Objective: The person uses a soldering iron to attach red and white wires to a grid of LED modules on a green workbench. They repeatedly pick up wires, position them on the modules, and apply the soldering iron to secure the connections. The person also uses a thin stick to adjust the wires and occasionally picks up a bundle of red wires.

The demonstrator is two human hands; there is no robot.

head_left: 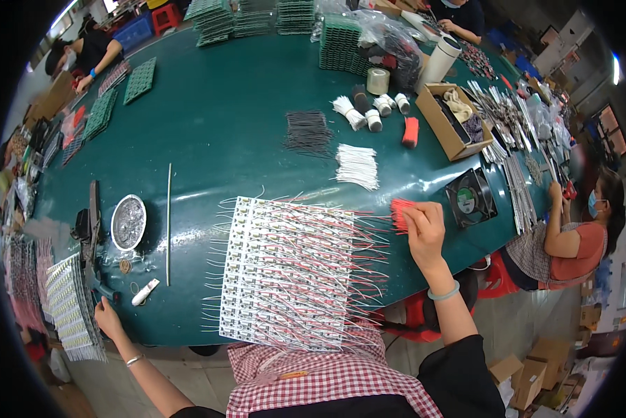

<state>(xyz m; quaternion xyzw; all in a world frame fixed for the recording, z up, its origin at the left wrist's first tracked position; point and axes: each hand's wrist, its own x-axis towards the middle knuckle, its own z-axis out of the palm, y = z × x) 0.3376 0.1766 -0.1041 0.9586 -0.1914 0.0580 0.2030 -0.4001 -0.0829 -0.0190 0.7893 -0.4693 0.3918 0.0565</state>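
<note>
My right hand (425, 233) is closed in a pinch at a bundle of short red wires (399, 216), right of a white circuit-board panel (292, 272). Rows of red and white wires stick out from both sides of this panel, which lies in front of me at the table edge. At the far left, my left hand (109, 319) has its fingers curled together just below a dark blue tool handle (106, 291); whether they grip it is unclear. That handle is beside a dark upright stand (90, 230). Next to my left hand hangs a stack of panels (75, 306) over the edge.
A silver-grey bowl (128, 223), a thin rod (169, 223) and a small white tool (145, 292) lie left of the panel. Beyond it are black wires (309, 132) and white wires (356, 166). A fan (470, 198) and a cardboard box (454, 122) stand right. Co-workers sit around the table.
</note>
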